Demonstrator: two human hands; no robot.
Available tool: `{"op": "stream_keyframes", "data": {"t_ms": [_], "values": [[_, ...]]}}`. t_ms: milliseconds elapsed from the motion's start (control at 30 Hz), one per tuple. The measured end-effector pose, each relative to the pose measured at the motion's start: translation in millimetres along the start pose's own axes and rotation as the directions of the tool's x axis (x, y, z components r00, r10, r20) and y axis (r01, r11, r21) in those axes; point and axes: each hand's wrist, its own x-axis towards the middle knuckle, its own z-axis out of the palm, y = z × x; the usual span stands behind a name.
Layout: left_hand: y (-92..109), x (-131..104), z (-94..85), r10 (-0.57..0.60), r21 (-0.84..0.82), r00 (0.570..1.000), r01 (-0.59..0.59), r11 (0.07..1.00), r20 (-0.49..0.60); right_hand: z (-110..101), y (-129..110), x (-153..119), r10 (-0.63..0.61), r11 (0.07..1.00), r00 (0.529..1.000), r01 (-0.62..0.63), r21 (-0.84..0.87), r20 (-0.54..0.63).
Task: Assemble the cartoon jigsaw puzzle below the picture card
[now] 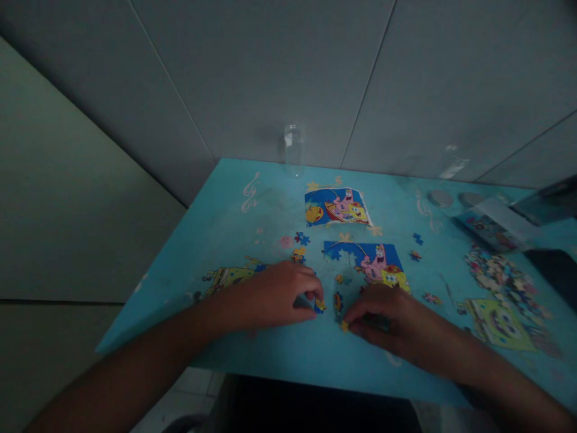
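Observation:
My left hand [288, 294] pinches a small blue and yellow puzzle piece [320, 306] above the table's front half. To its right, my right hand [378, 316] has its fingertips closed on a yellow piece [345, 325]. A partly assembled puzzle [381, 261] lies just beyond my right hand, which hides its lower edge; its left part has a jagged gap. Between the hands are loose pieces [338, 300]. Behind the puzzle lies a reference picture [338, 207] with a pink figure and a yellow figure in a boat.
The blue table [216, 216] meets a grey wall. A clear jar [294, 151] stands at the back. Further right are round lids [440, 198], a printed package [491, 225], a heap of pieces [505, 279] and a dark flat object [554, 276]. Loose pieces [415, 255] lie right of the puzzle.

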Motion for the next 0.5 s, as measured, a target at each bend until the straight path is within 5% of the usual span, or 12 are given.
{"op": "stream_keyframes", "data": {"t_ms": [500], "values": [[0.0,0.0,8.2,0.046,0.079,0.997,-0.041,0.996,-0.068,6.4,4.1,3.6,-0.109,0.981,0.993,0.100,-0.164,-0.047]]}}
